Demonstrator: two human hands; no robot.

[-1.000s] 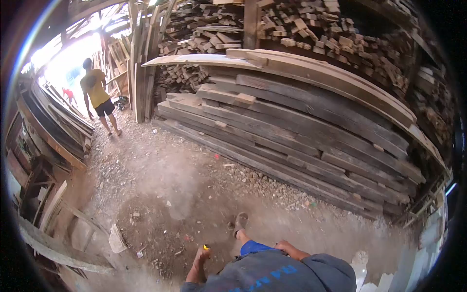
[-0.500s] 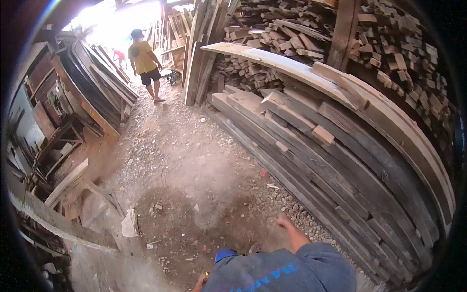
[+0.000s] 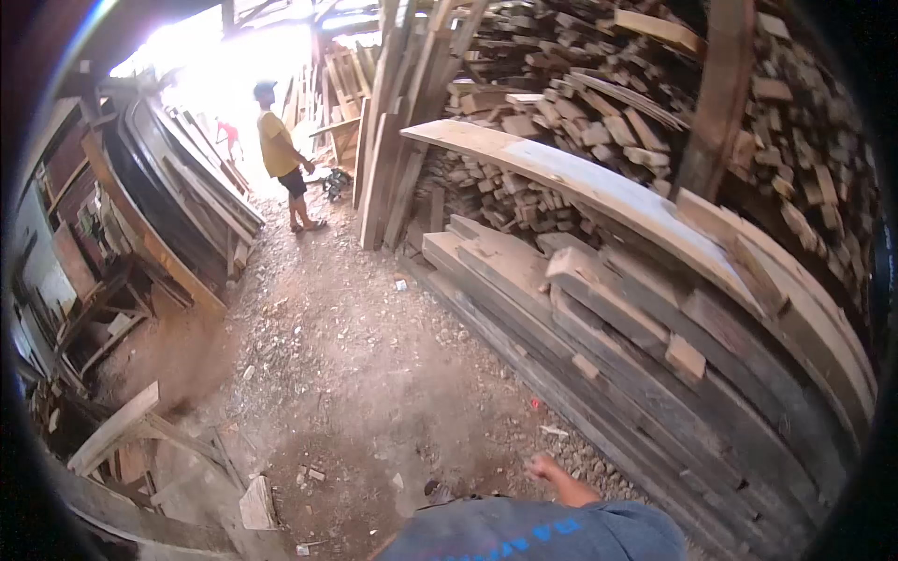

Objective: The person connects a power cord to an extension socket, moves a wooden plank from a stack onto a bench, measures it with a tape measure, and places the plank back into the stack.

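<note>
My right hand [image 3: 540,467] is low in the view, past the grey shirt [image 3: 524,531] with blue lettering. Its fingers look curled, but they are too small and blurred to show whether anything is in them. Gravel ground lies beneath it, and the long stacked beams [image 3: 599,360] are the nearest thing to its right. My left hand is out of sight. A sandal tip [image 3: 436,489] shows just beyond the shirt.
A person in a yellow shirt [image 3: 276,148] stands on the path, with another in red [image 3: 227,138] farther off. Planks [image 3: 192,178] lean on the left above a wooden frame [image 3: 117,430]. Cut wood [image 3: 561,122] fills the back right.
My left hand, with something yellow at it, has dropped out of view. The view has swung left along the path. The yellow-shirted person has turned sideways. My right arm has swung forward from the body.
</note>
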